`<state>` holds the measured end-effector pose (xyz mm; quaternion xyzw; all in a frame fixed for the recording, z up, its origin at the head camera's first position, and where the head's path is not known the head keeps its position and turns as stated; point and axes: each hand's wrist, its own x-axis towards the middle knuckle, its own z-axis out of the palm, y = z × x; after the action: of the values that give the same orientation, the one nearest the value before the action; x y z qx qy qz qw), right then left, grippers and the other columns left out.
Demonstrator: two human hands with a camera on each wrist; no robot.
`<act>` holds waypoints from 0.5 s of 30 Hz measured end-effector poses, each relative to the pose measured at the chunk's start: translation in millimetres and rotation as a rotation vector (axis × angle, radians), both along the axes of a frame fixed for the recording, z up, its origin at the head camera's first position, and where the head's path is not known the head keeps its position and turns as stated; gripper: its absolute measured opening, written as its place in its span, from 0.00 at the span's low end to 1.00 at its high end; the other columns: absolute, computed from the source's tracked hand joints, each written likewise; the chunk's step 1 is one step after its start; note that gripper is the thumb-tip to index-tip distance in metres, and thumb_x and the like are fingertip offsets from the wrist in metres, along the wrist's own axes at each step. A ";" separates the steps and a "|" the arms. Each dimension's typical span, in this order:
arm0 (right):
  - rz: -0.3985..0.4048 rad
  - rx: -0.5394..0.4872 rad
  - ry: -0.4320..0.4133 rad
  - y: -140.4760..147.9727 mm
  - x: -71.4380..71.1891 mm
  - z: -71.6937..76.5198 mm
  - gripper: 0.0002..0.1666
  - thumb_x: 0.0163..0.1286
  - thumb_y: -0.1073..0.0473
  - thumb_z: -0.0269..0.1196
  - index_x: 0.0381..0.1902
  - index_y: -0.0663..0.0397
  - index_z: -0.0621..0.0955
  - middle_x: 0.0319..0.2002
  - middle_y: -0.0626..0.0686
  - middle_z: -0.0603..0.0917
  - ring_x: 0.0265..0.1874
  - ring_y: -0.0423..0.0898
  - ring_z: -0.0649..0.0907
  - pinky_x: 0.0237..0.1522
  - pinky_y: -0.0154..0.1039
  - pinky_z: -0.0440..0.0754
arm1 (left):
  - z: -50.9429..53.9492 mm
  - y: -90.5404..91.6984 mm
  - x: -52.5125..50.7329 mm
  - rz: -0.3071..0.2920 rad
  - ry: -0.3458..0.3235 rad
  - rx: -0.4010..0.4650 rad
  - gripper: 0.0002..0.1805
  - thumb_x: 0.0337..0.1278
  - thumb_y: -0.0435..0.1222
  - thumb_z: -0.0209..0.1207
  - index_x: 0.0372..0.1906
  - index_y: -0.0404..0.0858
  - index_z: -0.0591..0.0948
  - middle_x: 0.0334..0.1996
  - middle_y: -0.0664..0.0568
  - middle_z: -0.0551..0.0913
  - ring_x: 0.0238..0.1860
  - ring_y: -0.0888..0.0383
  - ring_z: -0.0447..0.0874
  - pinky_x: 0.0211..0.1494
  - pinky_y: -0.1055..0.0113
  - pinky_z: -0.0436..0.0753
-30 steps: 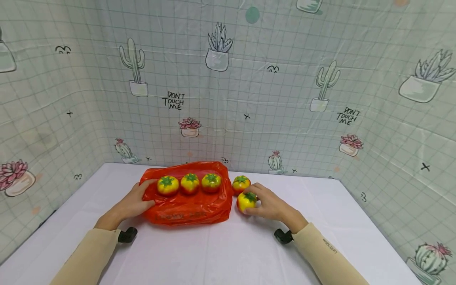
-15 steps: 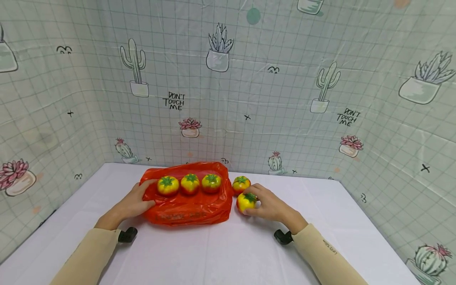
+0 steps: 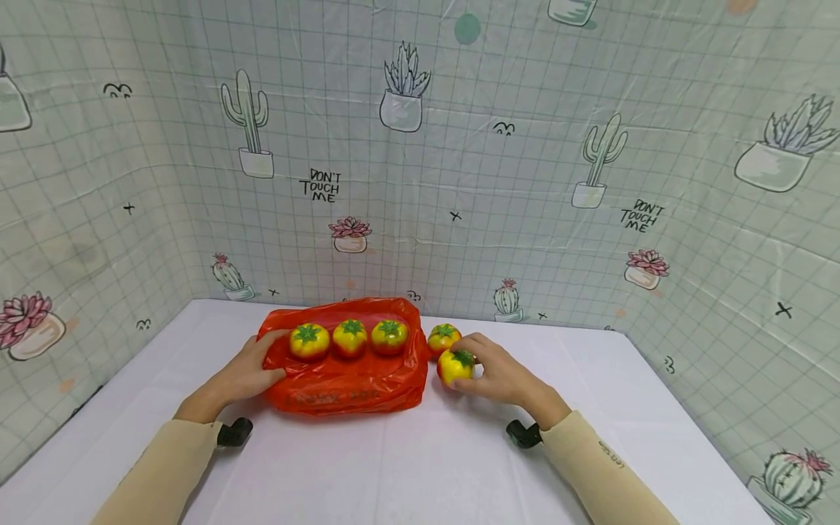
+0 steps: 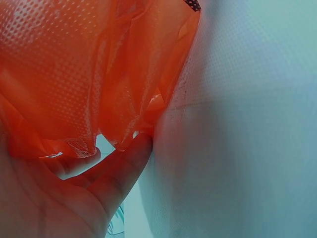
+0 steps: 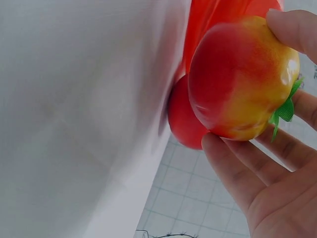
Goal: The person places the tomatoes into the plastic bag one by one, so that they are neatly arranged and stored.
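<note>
A red plastic bag (image 3: 328, 386) lies on the white table with three red-and-yellow tomato-like fruits, such as the middle fruit (image 3: 350, 339), in a row on it. My left hand (image 3: 239, 373) holds the bag's left side, thumb toward the front and fingers farther back. In the left wrist view, red film hides part of those fingers (image 4: 124, 171). My right hand (image 3: 495, 372) grips another such fruit (image 5: 237, 79), glossy with a green leafy top, between thumb and fingertips. Just behind it, a further fruit (image 3: 443, 337) sits beside the bag's right edge.
The white tablecloth (image 3: 367, 474) reaches toward me in front of the bag. Cactus-printed grid cloth (image 3: 453, 168) stands as walls behind and on both sides. A black wrist camera mount (image 3: 235, 432) sits at my left sleeve, another mount (image 3: 523, 434) at my right.
My right hand and the fruit in it have risen slightly, shifting a little away from me. The left hand, the bag and the other fruits stay in place.
</note>
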<state>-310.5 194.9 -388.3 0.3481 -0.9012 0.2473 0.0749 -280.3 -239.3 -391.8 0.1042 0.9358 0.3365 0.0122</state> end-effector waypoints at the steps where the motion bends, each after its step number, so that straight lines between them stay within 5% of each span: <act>1: -0.001 -0.002 0.003 0.3 -0.1 0.2 0.26 0.57 0.48 0.69 0.53 0.45 0.77 0.50 0.45 0.75 0.50 0.43 0.75 0.54 0.47 0.76 | 0.0 0.1 0.2 0.000 0.000 0.000 0.39 0.53 0.35 0.59 0.70 0.35 0.57 0.61 0.29 0.59 0.60 0.31 0.61 0.56 0.37 0.73; 15: -0.012 -0.023 0.010 -0.8 3.3 8.6 0.27 0.56 0.50 0.70 0.54 0.41 0.76 0.53 0.44 0.74 0.53 0.43 0.75 0.56 0.47 0.76 | -1.3 -0.6 -0.7 -0.005 0.007 0.000 0.39 0.53 0.35 0.59 0.69 0.34 0.57 0.60 0.30 0.60 0.59 0.32 0.62 0.56 0.37 0.73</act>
<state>-307.2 194.2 -379.7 0.3430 -0.9000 0.2553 0.0848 -281.0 -239.9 -393.0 0.1080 0.9356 0.3361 0.0097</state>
